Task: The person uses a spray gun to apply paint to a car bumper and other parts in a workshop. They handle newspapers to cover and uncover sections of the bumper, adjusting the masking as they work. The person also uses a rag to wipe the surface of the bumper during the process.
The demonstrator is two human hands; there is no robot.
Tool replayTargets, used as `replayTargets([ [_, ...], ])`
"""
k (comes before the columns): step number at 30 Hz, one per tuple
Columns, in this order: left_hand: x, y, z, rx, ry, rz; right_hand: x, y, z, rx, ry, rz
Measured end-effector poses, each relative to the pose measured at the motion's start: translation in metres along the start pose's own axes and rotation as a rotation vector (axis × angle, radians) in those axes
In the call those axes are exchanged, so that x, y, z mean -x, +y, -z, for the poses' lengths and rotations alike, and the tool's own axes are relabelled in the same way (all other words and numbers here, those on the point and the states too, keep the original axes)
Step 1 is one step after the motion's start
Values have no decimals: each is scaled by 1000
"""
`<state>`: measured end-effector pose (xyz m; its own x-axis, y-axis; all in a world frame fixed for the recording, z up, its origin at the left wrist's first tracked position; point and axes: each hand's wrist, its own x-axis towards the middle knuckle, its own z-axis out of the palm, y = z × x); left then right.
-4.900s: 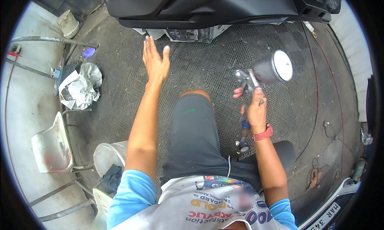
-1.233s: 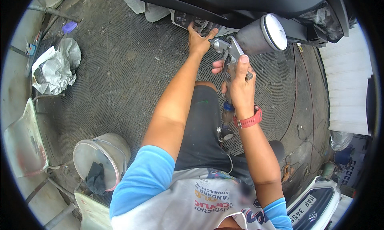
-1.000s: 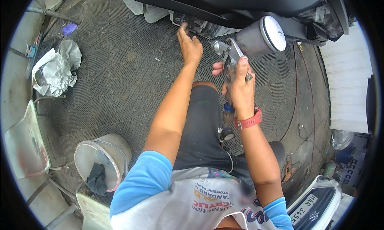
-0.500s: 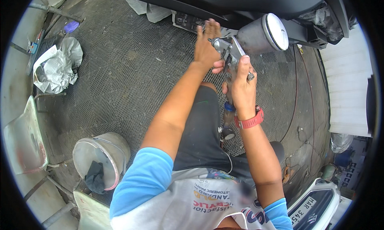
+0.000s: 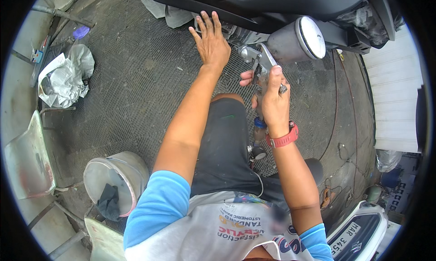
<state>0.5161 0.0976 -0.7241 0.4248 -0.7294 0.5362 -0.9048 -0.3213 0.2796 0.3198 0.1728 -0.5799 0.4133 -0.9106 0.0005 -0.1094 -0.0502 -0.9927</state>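
Observation:
My right hand (image 5: 274, 97) is wrapped round the handle of a spray gun (image 5: 261, 59), thumb at its back and fingers at the front. On top of the gun, tilted to the right, sits a grey metal paint cup (image 5: 290, 43) with a pale lid. Below my grip a blue fitting and a round gauge (image 5: 258, 152) hang from the handle. My left hand (image 5: 212, 45) is stretched out with fingers spread, its tips by the lower edge of a large black panel (image 5: 218, 11). Whether those fingertips touch the panel I cannot tell.
A pail (image 5: 116, 179) with a dark cloth over its rim stands at the left, near a worn pale chair (image 5: 29, 161). Crumpled paper (image 5: 68, 79) lies farther left. Thin hoses (image 5: 336, 106) run along the floor at right. A white vehicle part (image 5: 359, 233) is at lower right.
My left hand has moved left, away from the front of the spray gun, and its fingers have spread wider. The spray gun and my right hand have barely shifted.

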Motion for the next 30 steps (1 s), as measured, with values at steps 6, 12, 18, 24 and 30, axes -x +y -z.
replayTargets([
  [6,6,9,6,-7,-83,-88,-1,2,-7,-26,10,-18],
  [12,1,8,1,9,18,13,0,0,-4,10,-13,-11],
  [18,6,-2,0,-14,-75,-84,-2,-1,-1,10,14,-1],
  [24,-24,-28,-17,375,89,215,-2,3,2,-20,15,-10],
  [30,16,85,-61,787,19,159,-3,4,3,-71,7,-45],
])
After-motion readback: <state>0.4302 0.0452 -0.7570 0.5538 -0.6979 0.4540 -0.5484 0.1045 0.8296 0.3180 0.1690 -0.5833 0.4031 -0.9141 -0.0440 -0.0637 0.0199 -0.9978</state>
